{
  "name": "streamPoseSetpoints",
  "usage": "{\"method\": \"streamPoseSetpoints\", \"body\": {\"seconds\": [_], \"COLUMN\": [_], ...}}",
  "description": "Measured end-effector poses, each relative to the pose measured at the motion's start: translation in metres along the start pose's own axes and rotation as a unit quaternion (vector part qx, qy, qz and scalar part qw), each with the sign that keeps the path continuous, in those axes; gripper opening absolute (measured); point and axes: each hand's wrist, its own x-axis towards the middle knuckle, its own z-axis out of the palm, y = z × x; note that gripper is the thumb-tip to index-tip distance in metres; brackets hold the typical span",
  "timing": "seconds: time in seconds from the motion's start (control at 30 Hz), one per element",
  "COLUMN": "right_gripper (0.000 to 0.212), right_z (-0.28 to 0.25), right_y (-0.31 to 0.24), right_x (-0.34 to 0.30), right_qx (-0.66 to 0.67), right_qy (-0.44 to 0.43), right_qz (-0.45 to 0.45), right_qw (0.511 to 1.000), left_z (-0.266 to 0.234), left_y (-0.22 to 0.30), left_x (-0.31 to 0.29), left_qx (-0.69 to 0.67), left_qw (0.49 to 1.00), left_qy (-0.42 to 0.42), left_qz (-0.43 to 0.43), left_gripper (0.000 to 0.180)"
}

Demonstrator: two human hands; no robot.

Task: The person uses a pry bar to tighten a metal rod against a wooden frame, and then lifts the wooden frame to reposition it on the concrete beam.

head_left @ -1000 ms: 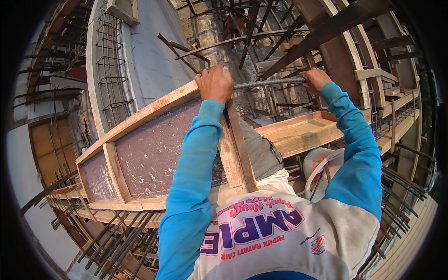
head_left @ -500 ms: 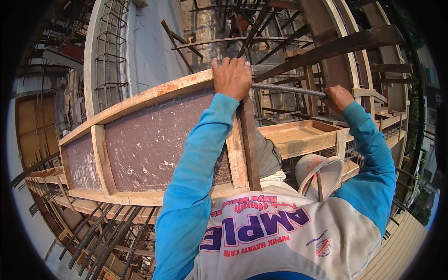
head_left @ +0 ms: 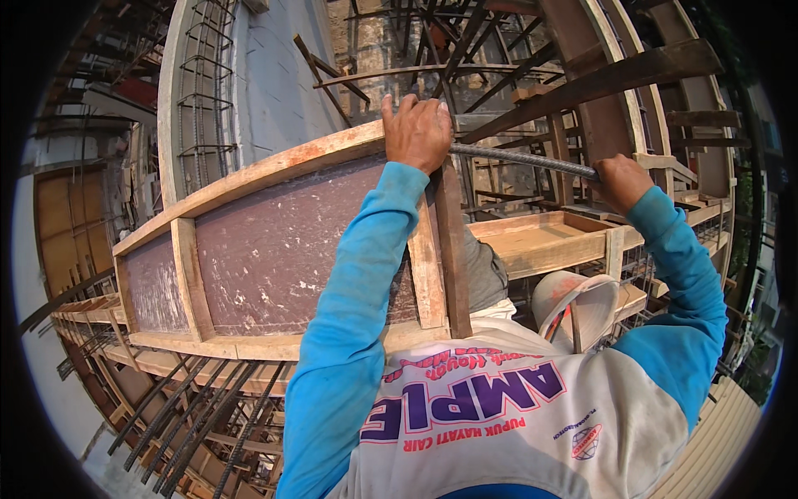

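A brown-faced formwork panel with a pale timber frame stands tilted in front of me. My left hand is closed over the top corner of its frame, fingers hooked over the upper edge. My right hand, farther right, is wrapped round one end of a ribbed steel bar. That bar runs leftward to the panel's corner, where its other end is hidden by my left hand. A dark upright board lies along the panel's right edge.
A whitish bucket with something stick-like in it stands right of my body. Beyond it is a shallow timber box form. Several rebar ends jut out at lower left. A dark timber beam crosses at upper right, above props and a drop.
My right hand and its end of the steel bar have moved slightly right and down. The whole scene has shifted a little rightward; my left hand keeps its hold on the panel.
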Motion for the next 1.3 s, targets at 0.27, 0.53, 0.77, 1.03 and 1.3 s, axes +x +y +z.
{"method": "streamPoseSetpoints", "body": {"seconds": [0.27,0.53,0.77,1.03,1.3], "right_gripper": [0.024,0.024,0.025,0.030,0.038], "right_z": [-0.010,-0.024,-0.013,0.109,0.153], "right_y": [-0.009,-0.024,-0.011,0.015,-0.047], "right_x": [-0.020,-0.035,-0.016,0.039,0.042], "right_qx": [-0.011,-0.033,-0.010,0.204,0.556], "right_qy": [0.038,0.056,0.052,0.083,0.076], "right_qz": [-0.009,-0.020,-0.029,0.002,0.032], "right_qw": [0.999,0.998,0.998,0.975,0.827], "left_z": [-0.002,-0.005,-0.004,0.006,0.004], "left_y": [0.004,0.005,-0.001,-0.025,-0.026], "left_x": [-0.001,-0.006,-0.009,-0.010,-0.013], "left_qx": [0.012,0.023,0.037,-0.145,-0.114], "left_qw": [0.999,0.999,0.999,0.974,0.987], "left_qy": [0.026,0.041,0.034,0.155,-0.007], "left_qz": [0.015,0.015,0.003,-0.075,-0.117], "left_gripper": [0.033,0.035,0.036,0.031,0.051]}}
